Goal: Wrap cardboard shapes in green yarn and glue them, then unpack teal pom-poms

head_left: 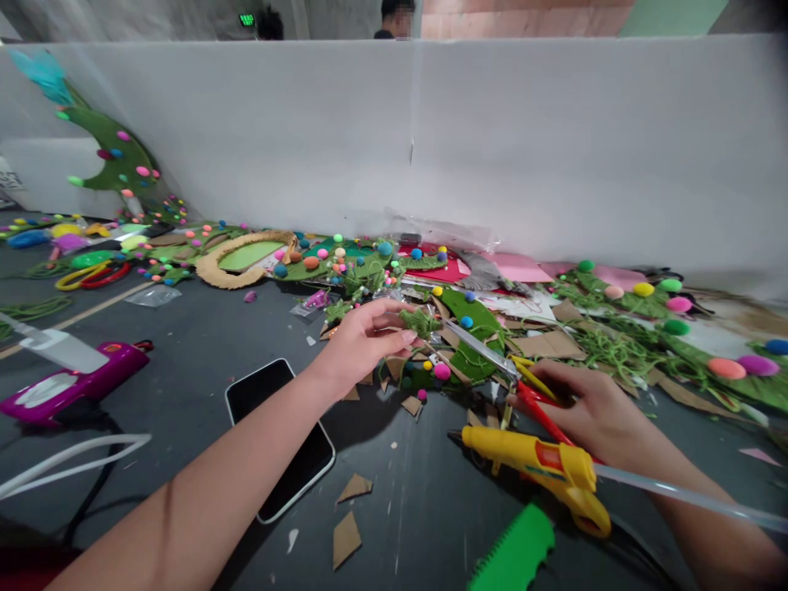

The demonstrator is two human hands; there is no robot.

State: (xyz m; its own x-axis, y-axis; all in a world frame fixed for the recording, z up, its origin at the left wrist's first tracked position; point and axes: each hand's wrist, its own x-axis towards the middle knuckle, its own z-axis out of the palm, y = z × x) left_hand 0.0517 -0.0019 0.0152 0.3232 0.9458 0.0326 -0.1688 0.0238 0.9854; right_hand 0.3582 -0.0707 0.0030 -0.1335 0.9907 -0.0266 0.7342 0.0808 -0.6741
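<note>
Small green piece [419, 322] held up to scissors [483, 349].

The left hand's [368, 338] fingers pinch the green piece above the bench [203, 361], towards its far edge, probably leaving its end exposed to the blades. The right hand's [594, 410] fingers grasp the scissors' handles, seemingly to steady the tips beside it. The yellow glue gun [533, 455] lies near the right forearm, likely for easy reach.
</note>
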